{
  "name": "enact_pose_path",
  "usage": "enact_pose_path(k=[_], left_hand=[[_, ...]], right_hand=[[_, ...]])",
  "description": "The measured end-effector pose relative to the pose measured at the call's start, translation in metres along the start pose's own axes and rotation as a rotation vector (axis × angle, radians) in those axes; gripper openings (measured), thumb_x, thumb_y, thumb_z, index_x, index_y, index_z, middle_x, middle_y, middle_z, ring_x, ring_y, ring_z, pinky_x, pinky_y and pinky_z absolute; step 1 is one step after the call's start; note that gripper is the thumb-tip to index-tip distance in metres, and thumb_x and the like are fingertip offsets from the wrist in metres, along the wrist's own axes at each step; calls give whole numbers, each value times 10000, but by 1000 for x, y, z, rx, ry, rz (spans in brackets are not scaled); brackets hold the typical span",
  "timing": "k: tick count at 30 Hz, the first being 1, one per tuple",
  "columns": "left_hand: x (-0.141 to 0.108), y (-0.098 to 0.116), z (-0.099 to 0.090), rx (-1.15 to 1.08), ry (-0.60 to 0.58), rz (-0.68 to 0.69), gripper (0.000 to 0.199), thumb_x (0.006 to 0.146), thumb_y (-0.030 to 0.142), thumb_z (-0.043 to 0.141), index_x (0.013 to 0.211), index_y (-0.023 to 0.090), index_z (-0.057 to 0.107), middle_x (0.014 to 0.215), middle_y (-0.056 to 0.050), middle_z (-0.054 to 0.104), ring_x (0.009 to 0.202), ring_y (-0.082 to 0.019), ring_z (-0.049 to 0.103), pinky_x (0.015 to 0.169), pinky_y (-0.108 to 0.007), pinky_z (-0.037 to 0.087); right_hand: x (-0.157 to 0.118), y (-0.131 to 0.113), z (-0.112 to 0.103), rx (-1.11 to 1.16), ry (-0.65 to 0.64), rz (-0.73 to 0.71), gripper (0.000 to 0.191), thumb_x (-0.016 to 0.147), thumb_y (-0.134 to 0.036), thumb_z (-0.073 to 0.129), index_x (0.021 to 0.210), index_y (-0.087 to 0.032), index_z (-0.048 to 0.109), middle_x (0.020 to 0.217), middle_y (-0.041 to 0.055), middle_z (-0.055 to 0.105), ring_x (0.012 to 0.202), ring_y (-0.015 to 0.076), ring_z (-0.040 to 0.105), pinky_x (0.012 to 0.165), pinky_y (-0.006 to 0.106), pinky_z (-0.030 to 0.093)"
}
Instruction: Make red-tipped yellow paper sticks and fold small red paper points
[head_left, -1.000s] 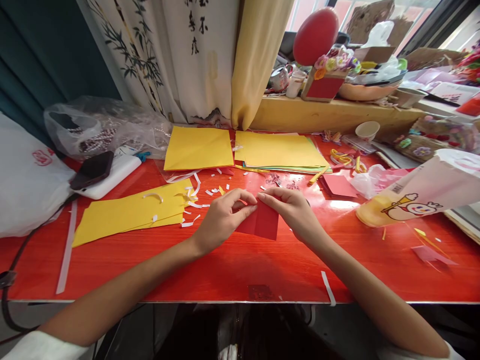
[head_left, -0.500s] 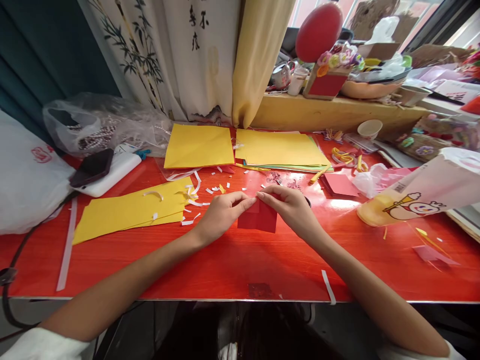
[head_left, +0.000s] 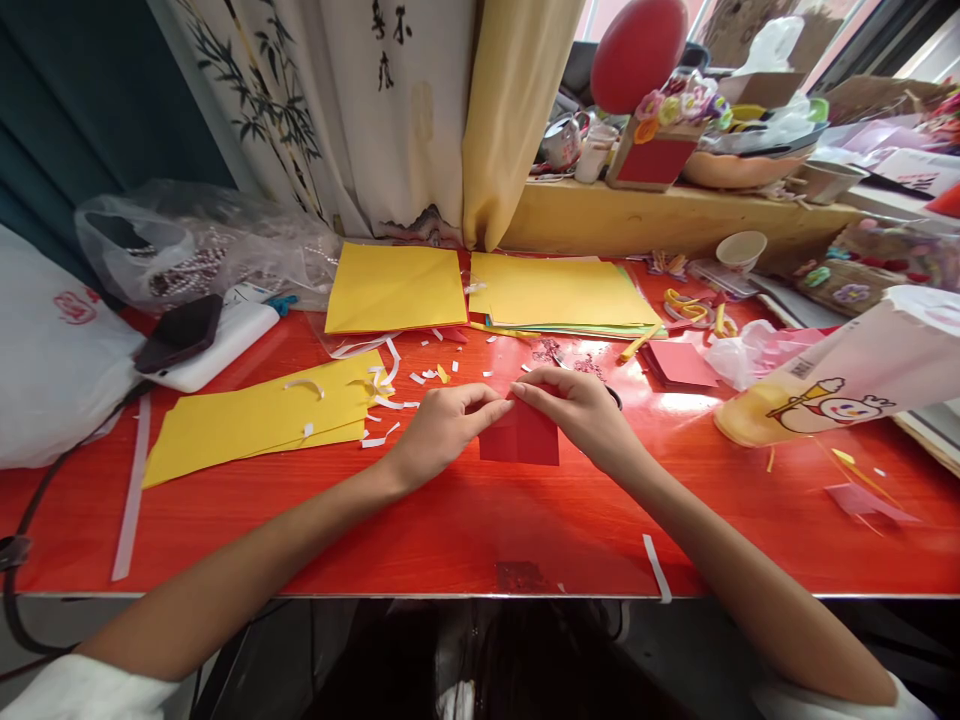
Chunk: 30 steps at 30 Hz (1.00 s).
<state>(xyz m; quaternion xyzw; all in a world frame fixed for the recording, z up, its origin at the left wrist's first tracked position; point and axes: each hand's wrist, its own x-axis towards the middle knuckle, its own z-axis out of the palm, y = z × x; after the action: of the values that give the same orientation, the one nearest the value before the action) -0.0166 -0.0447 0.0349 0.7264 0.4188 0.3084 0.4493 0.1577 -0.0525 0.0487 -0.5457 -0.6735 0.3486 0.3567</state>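
Note:
Between my hands is a small red paper [head_left: 519, 440] with crease lines, held over the middle of the red table. My left hand [head_left: 452, 425] pinches its upper edge with thumb and forefinger. Close beside it, my right hand [head_left: 574, 408] pinches the same edge, and the two sets of fingertips nearly meet. Behind my right hand a dark scissor handle [head_left: 614, 397] shows in part; the rest is hidden. A stack of red paper squares [head_left: 681, 363] lies to the right of my hands.
Yellow sheets [head_left: 397, 288] lie at the back, and yellow strips [head_left: 259, 420] at left with white scraps. A phone [head_left: 180, 333] rests on a white box beside plastic bags. To the right a large drink cup [head_left: 840, 375] lies tilted. The red table [head_left: 420, 550] ends near me.
The lower part of the red paper tilts slightly, and its bottom edge has shifted a little to the right. Both hands keep their pinch in nearly the same place.

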Motion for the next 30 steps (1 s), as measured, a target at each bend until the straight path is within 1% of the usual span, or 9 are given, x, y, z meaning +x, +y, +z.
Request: enact_pose_path(k=[7, 17, 23, 30], left_hand=[[-1, -1, 1, 21, 14, 0, 341, 842, 466, 445, 735, 161, 554, 660, 18, 470, 634, -93, 399, 597, -227, 308], [-1, 1, 1, -18, -13, -4, 307, 848, 414, 447, 728, 156, 563, 665, 13, 477, 642, -97, 409, 595, -224, 320], [-1, 1, 1, -25, -30, 0, 302, 850, 395, 451, 679, 154, 512, 634, 20, 431, 618, -89, 382, 585, -228, 308], [-1, 1, 2, -80, -46, -41, 291, 845, 408, 465, 753, 154, 573, 709, 6, 523, 676, -100, 452, 635, -234, 348]], right_hand=[[0, -1, 0, 32, -23, 15, 276, 816, -402, 530, 763, -153, 636, 732, 30, 617, 662, 123, 493, 565, 239, 351], [-1, -1, -2, 10, -22, 9, 264, 807, -389, 542, 738, -153, 636, 693, 19, 594, 634, 115, 466, 548, 235, 332], [0, 1, -2, 21, -26, -13, 265, 810, -388, 540, 737, -149, 629, 716, 25, 601, 644, 115, 474, 558, 240, 341], [0, -1, -1, -5, -39, -2, 285, 821, -389, 518, 713, -143, 611, 655, 11, 552, 604, 103, 441, 524, 233, 316]])
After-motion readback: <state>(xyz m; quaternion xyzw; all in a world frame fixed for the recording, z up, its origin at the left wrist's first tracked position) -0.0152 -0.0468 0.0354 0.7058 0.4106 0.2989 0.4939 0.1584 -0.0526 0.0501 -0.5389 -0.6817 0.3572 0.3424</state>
